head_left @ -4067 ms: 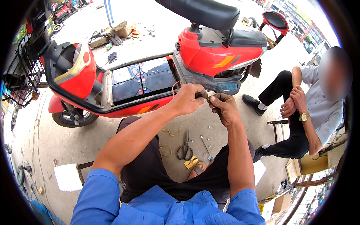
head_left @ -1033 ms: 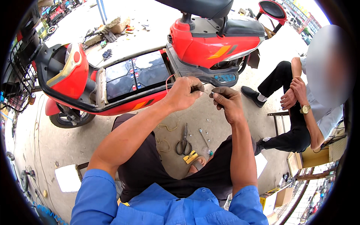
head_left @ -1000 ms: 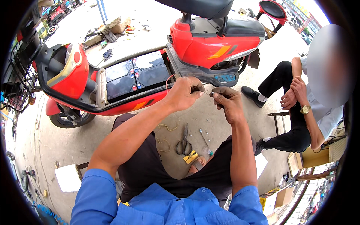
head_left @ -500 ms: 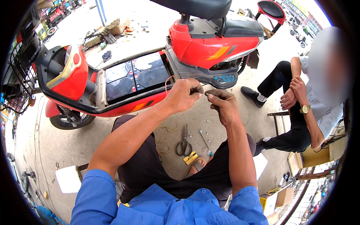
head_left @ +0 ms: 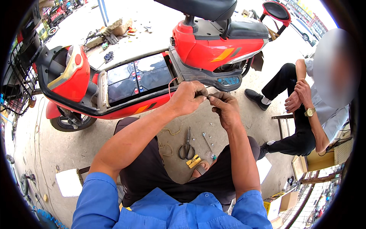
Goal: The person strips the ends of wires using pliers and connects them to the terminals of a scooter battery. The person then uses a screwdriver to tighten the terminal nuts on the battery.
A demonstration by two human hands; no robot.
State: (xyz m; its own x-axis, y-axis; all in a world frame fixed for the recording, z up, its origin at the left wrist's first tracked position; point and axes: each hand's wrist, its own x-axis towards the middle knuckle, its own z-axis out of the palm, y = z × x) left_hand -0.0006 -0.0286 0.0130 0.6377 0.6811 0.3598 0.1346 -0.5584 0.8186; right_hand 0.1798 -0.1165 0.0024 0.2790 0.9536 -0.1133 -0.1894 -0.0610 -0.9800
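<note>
Both hands (head_left: 187,99) (head_left: 227,109) nearly fingertip to fingertip

I'm at an open-air scooter workshop, streetside. Red scooter (head_left: 200,49) upper centre, batteries (head_left: 155,79) exposed; scissors (head_left: 187,144) on concrete floor (head_left: 72,147), lower centre. Car (head_left: 302,30), buildings (head_left: 318,26) upper right.

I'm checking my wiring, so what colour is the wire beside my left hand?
The wire is pinkish red; the head view shows it best.
</note>
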